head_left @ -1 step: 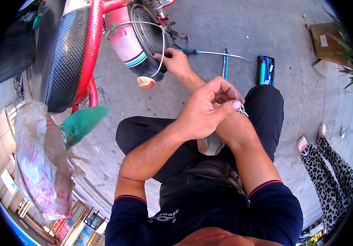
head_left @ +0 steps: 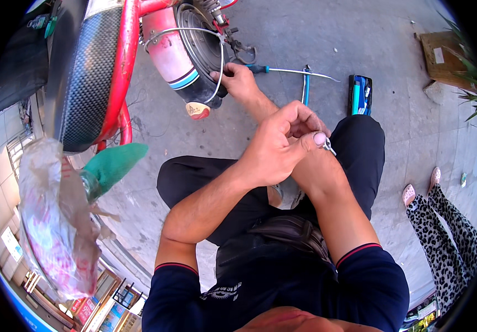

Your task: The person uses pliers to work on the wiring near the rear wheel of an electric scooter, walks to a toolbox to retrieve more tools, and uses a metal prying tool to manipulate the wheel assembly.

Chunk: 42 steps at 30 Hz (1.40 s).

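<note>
My left hand [head_left: 291, 138] is closed, crossing over my right forearm. Between its thumb and curled fingers is a small shiny metal piece [head_left: 329, 146] with a ring-like end, too small to name for certain. My right hand [head_left: 239, 83] reaches ahead to the wheel [head_left: 198, 39] of a red-framed vehicle. Its thumb and bent fingers close on the wheel's near edge, beside a pink and black mudguard [head_left: 166, 61]. A pale curved metal bar [head_left: 222, 72] passes around the mudguard next to that hand. Some fingertips are hidden there.
A long screwdriver [head_left: 282, 70] lies on the ground, beside a blue-handled tool [head_left: 306, 88] and a black tray of blue pieces [head_left: 359, 94]. At the left hangs a plastic bag [head_left: 55, 221]. A person in spotted trousers [head_left: 443, 238] stands right of a wooden planter [head_left: 446, 55].
</note>
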Each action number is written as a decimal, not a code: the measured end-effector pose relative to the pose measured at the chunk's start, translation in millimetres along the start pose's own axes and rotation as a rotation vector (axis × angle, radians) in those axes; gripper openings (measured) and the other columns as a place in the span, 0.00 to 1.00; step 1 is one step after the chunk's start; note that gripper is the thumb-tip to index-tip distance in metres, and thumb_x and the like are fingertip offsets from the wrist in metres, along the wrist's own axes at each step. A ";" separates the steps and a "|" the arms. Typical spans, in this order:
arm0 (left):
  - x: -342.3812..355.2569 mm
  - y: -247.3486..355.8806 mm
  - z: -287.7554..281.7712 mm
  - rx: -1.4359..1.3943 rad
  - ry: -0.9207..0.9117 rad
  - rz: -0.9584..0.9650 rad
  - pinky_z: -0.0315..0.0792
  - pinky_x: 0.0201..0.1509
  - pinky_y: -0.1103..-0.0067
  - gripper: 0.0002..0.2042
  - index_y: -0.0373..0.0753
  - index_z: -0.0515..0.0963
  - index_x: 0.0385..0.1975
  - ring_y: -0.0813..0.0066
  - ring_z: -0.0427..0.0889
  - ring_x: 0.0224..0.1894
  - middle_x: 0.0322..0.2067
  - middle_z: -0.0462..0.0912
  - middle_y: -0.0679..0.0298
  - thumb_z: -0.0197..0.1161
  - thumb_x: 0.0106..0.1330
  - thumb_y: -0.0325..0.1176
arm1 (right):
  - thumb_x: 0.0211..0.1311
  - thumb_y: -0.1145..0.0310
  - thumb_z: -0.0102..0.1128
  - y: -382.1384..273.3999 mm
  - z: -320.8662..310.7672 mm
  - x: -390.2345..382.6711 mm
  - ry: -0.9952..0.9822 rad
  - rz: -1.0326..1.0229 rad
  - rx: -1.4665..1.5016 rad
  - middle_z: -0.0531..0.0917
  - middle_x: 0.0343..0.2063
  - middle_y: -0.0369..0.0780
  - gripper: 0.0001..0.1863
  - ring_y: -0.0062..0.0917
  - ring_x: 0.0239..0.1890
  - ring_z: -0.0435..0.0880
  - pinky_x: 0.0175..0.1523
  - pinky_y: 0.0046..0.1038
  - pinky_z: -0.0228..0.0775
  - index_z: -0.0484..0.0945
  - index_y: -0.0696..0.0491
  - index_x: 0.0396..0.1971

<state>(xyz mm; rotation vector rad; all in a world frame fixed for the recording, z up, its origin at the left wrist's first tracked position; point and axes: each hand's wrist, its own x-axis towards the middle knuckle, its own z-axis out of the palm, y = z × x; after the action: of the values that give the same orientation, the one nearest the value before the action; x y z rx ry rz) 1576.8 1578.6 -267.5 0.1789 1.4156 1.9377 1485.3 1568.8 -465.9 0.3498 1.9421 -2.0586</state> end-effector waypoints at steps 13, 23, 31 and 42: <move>9.5 -10.3 2.2 -0.013 -0.007 -0.001 0.75 0.54 0.77 0.08 0.35 0.69 0.40 0.76 0.80 0.45 0.42 0.81 0.57 0.62 0.70 0.27 | 0.62 0.58 0.67 13.9 0.5 -1.3 0.082 -0.232 -0.133 0.84 0.28 0.46 0.17 0.30 0.29 0.81 0.37 0.34 0.73 0.82 0.57 0.40; 15.3 -16.5 -4.8 -0.016 0.204 0.016 0.77 0.46 0.75 0.06 0.36 0.71 0.41 0.75 0.81 0.41 0.39 0.81 0.58 0.60 0.72 0.30 | 0.63 0.58 0.62 -0.1 -6.5 -7.3 0.051 -0.239 -0.317 0.85 0.34 0.51 0.16 0.48 0.40 0.83 0.44 0.42 0.74 0.81 0.55 0.42; -13.0 -29.2 -37.3 0.042 0.486 0.273 0.75 0.39 0.75 0.07 0.38 0.70 0.42 0.73 0.78 0.31 0.35 0.80 0.61 0.56 0.75 0.35 | 0.63 0.59 0.61 8.9 -31.4 20.1 -0.193 -0.480 -0.439 0.84 0.32 0.50 0.14 0.50 0.39 0.82 0.43 0.48 0.73 0.78 0.54 0.38; -24.9 -177.9 -92.9 0.169 0.893 -0.362 0.74 0.29 0.79 0.08 0.36 0.71 0.38 0.76 0.79 0.26 0.28 0.78 0.64 0.57 0.74 0.35 | 0.61 0.63 0.62 25.1 -25.7 17.4 -0.155 -0.465 -0.408 0.85 0.35 0.48 0.12 0.48 0.42 0.83 0.47 0.45 0.74 0.80 0.54 0.39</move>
<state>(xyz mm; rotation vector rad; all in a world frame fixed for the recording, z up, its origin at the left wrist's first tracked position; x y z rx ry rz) 1631.2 1515.9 -452.0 -0.9115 1.9823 1.6317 1477.9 1592.5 -497.2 -0.3717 2.4361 -1.7837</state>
